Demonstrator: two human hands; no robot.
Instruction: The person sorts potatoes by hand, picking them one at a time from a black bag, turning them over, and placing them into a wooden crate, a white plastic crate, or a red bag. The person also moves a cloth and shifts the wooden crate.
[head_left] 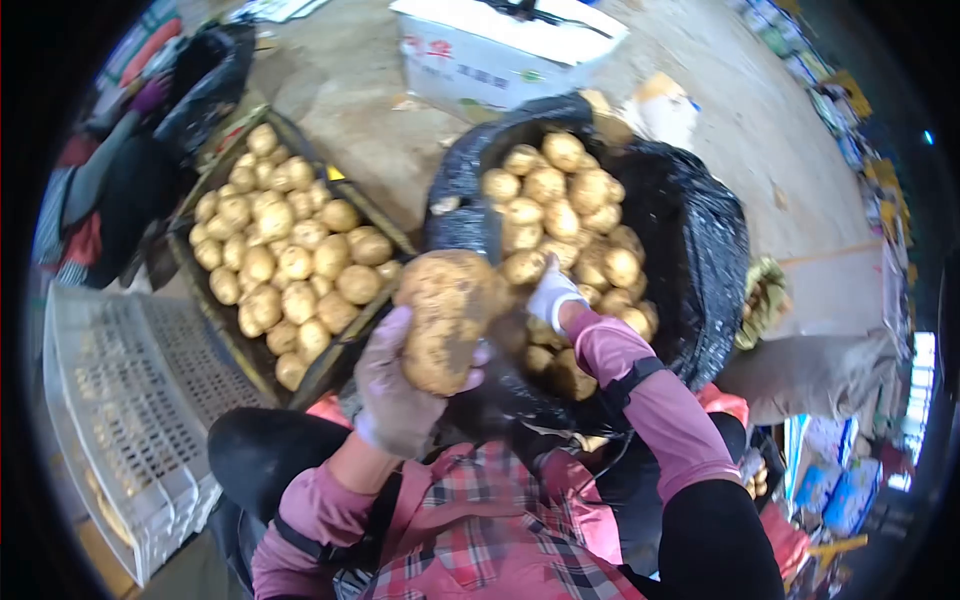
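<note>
My left hand [400, 385], in a pale glove, is closed around a large, dirt-marked potato [440, 325] held up close to the camera. Blur along its right edge hides whether a second potato is there. In another pale glove, my right hand [556, 297] reaches into a container lined with a black plastic bag [700, 250]. It touches the heap of potatoes [560, 185] inside; one finger points forward, and the others are hidden or blurred. To the left of my left hand, a dark crate [215, 325] is full of smaller potatoes [290, 250].
A white slatted plastic basket [150, 350] stands at the left. Beyond the bag sits a white printed carton [470, 75]. At the upper left, another person [120, 180] is beside a black bag [215, 85]. Bagged goods [830, 480] lie at the right.
</note>
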